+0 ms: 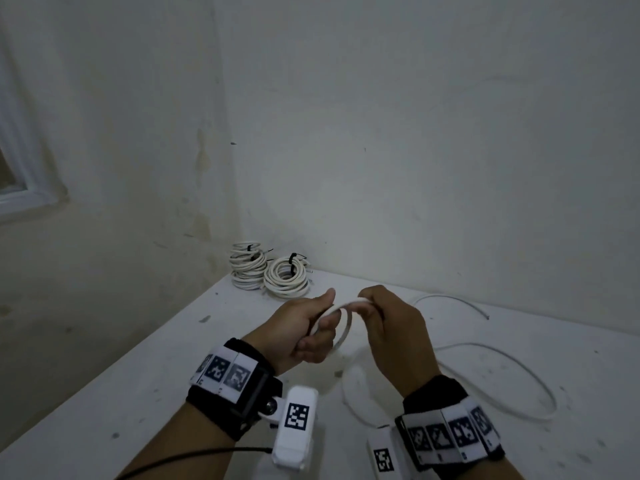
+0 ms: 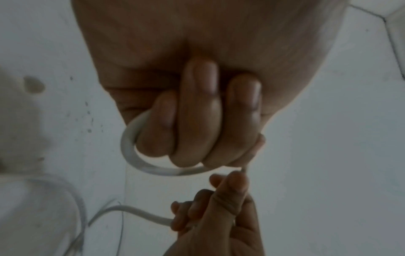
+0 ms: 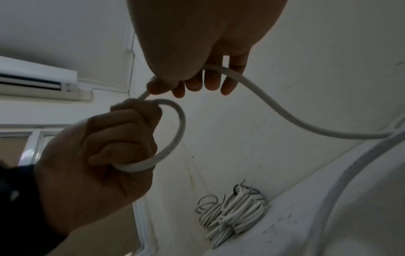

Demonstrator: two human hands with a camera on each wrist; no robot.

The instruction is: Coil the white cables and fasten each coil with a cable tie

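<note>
My left hand [image 1: 311, 327] grips a small first loop of white cable [image 1: 341, 318] above the white table [image 1: 138, 375], its fingers [image 2: 197, 121] curled through the loop [image 2: 131, 149]. Just right of it, my right hand [image 1: 377, 317] pinches the same cable [image 3: 252, 86] between thumb and fingers [image 3: 197, 84] where it leaves the loop [image 3: 179, 131]. The loose rest of the cable [image 1: 512, 368] trails over the table to the right in wide curves. Two stacks of finished coils [image 1: 273, 271], bound with black cable ties, stand in the far corner of the table, also in the right wrist view [image 3: 234, 209].
Walls close the table in at the back and the left. A window frame [image 1: 24, 188] sits in the left wall, and an air conditioner [image 3: 39, 81] hangs high up. The table's left edge runs diagonally toward me.
</note>
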